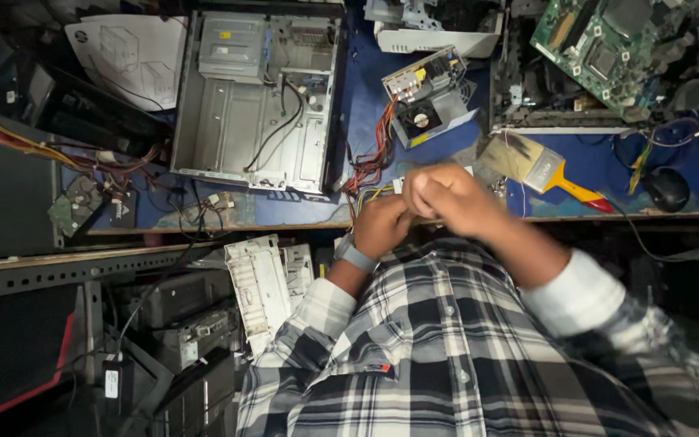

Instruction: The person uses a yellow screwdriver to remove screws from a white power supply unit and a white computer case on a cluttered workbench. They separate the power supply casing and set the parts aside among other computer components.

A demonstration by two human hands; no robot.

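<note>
The counter [446, 212] has a blue top and is full of computer parts. Biggest is the open computer case [256, 97], a grey metal box lying flat at about eleven o'clock from the hands, its long side running toward twelve. At one o'clock, far back, sits a green circuit board [608, 48], flat and bumpy with small parts. At twelve o'clock is the power supply box [429, 97], shiny metal with a round fan, tilted a little. From it a bunch of wires [372, 166], red, orange and yellow, thin and bendy, runs down toward six o'clock, right to the hands. A paintbrush [540, 166] with a yellow and red handle lies at two o'clock, bristles pointing to ten. The left hand [382, 225] is curled by the wire ends. The right hand [446, 198] is closed in a fist just above it, touching it. I cannot tell what the fingers hold.
</note>
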